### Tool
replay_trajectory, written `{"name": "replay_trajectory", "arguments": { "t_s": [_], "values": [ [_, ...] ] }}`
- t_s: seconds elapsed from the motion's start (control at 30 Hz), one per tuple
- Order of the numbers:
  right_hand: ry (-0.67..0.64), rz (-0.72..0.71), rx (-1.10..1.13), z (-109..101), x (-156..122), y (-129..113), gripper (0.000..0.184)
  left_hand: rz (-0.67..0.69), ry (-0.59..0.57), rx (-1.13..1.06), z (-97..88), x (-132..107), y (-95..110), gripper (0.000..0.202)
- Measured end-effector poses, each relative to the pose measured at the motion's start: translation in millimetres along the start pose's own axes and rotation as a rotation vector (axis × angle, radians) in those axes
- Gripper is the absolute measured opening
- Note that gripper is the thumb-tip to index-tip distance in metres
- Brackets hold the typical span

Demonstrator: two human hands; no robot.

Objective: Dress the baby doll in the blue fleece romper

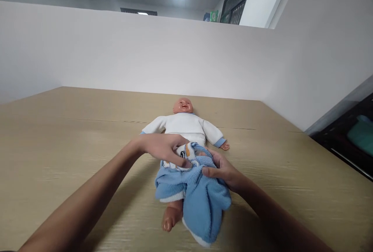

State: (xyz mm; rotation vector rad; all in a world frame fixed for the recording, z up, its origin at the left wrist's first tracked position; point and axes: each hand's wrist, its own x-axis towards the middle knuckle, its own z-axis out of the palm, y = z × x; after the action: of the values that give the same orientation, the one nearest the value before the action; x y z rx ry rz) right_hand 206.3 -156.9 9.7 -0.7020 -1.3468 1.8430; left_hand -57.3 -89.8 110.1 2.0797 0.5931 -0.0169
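Observation:
A baby doll (183,105) lies on its back, head away from me, in a white long-sleeved top (184,123) with blue cuffs. Blue fleece pants (201,195) with white hems and a patterned waistband lie over its legs. One bare foot (171,217) sticks out of the left pant leg; the other foot is hidden in the cloth. My left hand (164,149) is at the waistband, fingers bent over its edge and closed on it. On the opposite side my right hand (223,170) grips the pants, thumb on top and fingers partly hidden behind the cloth.
The doll lies on a wide wood-toned table (87,139). A white partition (131,50) rises behind it and along the right. A dark object with something green (361,133) is at the right edge. Beyond the partition shows a green package (213,16).

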Motion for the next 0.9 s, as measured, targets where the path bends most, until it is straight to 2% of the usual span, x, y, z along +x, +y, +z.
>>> {"name": "replay_trajectory", "arguments": {
  "t_s": [0.07, 0.13, 0.23, 0.3, 0.4, 0.47, 0.57, 0.67, 0.73, 0.77, 0.83, 0.9],
  "values": [
    [-0.065, 0.020, -0.056, -2.2, -2.1, -10.9, 0.058, 0.074, 0.005, -0.097, -2.8, 10.2, -7.9, 0.035],
    [-0.155, 0.086, -0.144, -6.6, -5.1, -24.3, 0.049, 0.144, 0.044, -0.177, -4.3, 19.1, -15.2, 0.029],
    [-0.280, 0.196, -0.237, -15.6, -8.7, -38.3, 0.039, 0.157, 0.036, -0.299, -6.0, 29.6, -21.1, 0.030],
    [-0.267, 0.186, -0.202, -21.1, -8.8, -38.2, 0.041, 0.143, -0.044, -0.347, -6.5, 35.3, -22.1, 0.033],
    [-0.092, 0.099, -0.064, -25.5, -6.5, -27.6, 0.049, 0.156, -0.212, -0.419, -4.2, 42.5, -23.6, 0.037],
    [-0.017, 0.088, -0.032, -25.0, -6.3, -21.9, 0.050, 0.172, -0.275, -0.473, -0.7, 46.3, -26.0, 0.037],
    [-0.079, 0.143, -0.129, -20.0, -12.2, -24.8, 0.054, 0.168, -0.307, -0.517, 4.3, 49.9, -31.6, 0.035],
    [-0.157, 0.195, -0.249, -14.8, -24.0, -33.0, 0.061, 0.191, -0.303, -0.528, 6.4, 51.1, -37.6, 0.042],
    [-0.096, 0.221, -0.264, -13.7, -31.9, -31.8, 0.063, 0.211, -0.272, -0.545, 6.7, 51.3, -39.7, 0.045],
    [-0.014, 0.229, -0.244, -13.9, -34.9, -28.4, 0.065, 0.215, -0.273, -0.556, 6.8, 51.4, -39.8, 0.046],
    [0.201, 0.244, -0.159, -14.2, -37.8, -18.6, 0.068, 0.211, -0.340, -0.563, 7.2, 51.6, -38.2, 0.045],
    [0.386, 0.244, -0.058, -13.5, -36.4, -10.6, 0.067, 0.197, -0.462, -0.547, 8.1, 51.6, -35.1, 0.043]
  ]
}}
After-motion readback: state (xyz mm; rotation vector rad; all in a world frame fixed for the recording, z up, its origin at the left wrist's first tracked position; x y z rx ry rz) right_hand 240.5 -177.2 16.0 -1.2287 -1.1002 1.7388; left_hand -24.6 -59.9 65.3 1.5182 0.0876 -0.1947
